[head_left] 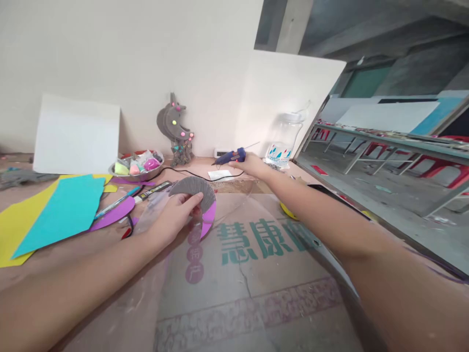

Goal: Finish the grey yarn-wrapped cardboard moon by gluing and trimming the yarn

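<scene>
My left hand (185,208) pinches a crescent-shaped piece (200,188), thumb on its face. Grey strands cover most of it, and bare purple shows toward its lower tip. My right hand (249,165) reaches far forward, closed around a blue hot glue gun (230,156) with a small red light. The gun's nozzle points left, and a thin glue stick sticks out of its back. A white card (220,175) lies just below the gun. Beneath my left hand, clear plastic sheeting (271,293) covers the printed work surface.
A decorated grey moon (174,124) stands against the wall. Left of it are a bowl (137,166) of coloured clay packets, a white board (76,134) and turquoise sheet (64,210). A clear jar (284,139) stands at right. A black cord (188,172) crosses behind the crescent.
</scene>
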Demonstrator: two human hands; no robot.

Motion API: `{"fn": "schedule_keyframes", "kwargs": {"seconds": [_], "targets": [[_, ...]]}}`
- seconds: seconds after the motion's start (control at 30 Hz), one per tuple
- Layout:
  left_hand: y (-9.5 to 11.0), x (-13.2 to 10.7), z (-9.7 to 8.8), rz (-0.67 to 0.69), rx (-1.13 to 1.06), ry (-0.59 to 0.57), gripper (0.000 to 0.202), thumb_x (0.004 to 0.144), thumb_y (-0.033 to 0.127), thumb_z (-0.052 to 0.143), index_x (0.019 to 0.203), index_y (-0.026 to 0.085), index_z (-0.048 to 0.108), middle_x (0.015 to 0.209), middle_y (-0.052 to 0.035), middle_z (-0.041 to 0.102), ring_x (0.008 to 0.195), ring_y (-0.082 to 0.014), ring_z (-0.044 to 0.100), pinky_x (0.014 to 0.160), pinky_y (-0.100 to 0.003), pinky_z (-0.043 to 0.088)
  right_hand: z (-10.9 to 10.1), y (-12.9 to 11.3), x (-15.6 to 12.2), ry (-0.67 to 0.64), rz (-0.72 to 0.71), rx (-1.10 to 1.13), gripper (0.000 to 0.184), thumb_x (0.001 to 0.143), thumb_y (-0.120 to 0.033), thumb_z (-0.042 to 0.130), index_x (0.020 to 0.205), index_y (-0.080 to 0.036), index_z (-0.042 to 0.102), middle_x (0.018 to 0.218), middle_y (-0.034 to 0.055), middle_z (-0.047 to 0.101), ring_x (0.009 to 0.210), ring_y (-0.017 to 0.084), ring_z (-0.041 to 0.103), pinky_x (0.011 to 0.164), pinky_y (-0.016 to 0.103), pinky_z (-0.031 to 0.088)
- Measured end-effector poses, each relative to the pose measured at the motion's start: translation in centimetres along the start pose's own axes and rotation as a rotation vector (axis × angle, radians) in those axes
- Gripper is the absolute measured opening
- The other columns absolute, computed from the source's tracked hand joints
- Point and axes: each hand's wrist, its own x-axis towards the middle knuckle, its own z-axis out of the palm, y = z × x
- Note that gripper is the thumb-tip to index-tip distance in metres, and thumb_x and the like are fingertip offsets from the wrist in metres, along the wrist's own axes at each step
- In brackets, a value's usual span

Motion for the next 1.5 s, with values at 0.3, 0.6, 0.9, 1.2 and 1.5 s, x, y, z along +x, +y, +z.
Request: {"fn": "schedule_keyframes", "kwargs": {"seconds": [0.3,0.6,0.9,1.2,1.5], "targets": [[0.5,-0.3,0.4,-0.019,0.026,-0.027,0.037,0.073,0.049,0.059,0.058,0.016,0.052,0.054,0.0024,0.05,0.043,-0.0079,0.044,0.039,-0.019,0.033,2.7,3.3,1.5,-0.152,0.096,-0.082,0.044,0.072,-0.045,0.066,0.103,-0.014,0.064,0.096,0.0071,0.069,0.085,0.018,0.063,0.076,0.025,0.048],[1.4,-1.3,0.8,-0.054,0.032,-0.033,0.035,0.075,0.045,0.058,0.058,0.016,0.05,0.052,0.0042,0.046,0.038,-0.0081,0.043,0.033,-0.019,0.032,-4.9,6.6,-0.2,-0.193,0.077,-0.196,0.043,0.073,-0.031,0.065,0.111,-0.012,0.063,0.1,0.0082,0.068,0.084,0.017,0.061,0.072,0.022,0.043],[0.8,-0.9,0.5,-0.04,0.092,-0.027,0.035,0.075,0.046,0.057,0.059,0.016,0.052,0.053,0.0031,0.047,0.039,-0.0082,0.045,0.034,-0.019,0.034,-5.8,8.7,-1.6,-0.446,0.017,-0.17,0.03,0.062,-0.025,0.069,0.09,-0.018,0.071,0.076,0.0,0.068,0.067,0.013,0.057,0.061,0.02,0.039],[1.1,-1.0,0.7,-0.058,0.042,-0.041,0.034,0.074,0.045,0.059,0.058,0.016,0.051,0.053,0.003,0.048,0.038,-0.0079,0.044,0.032,-0.019,0.031,-4.0,6.9,-2.6,-0.523,-0.033,-0.032,0.013,0.066,-0.02,0.065,0.078,-0.015,0.066,0.074,0.0004,0.065,0.068,0.012,0.056,0.063,0.021,0.04],[1.6,-1.3,1.0,-0.051,0.066,-0.043,0.033,0.074,0.043,0.059,0.056,0.017,0.05,0.05,0.0034,0.047,0.04,-0.0094,0.043,0.034,-0.021,0.032,-7.6,7.3,-3.3,-0.448,0.002,0.3,0.02,0.081,-0.037,0.054,0.081,-0.019,0.047,0.075,0.0021,0.062,0.063,0.012,0.059,0.062,0.026,0.048]]}}
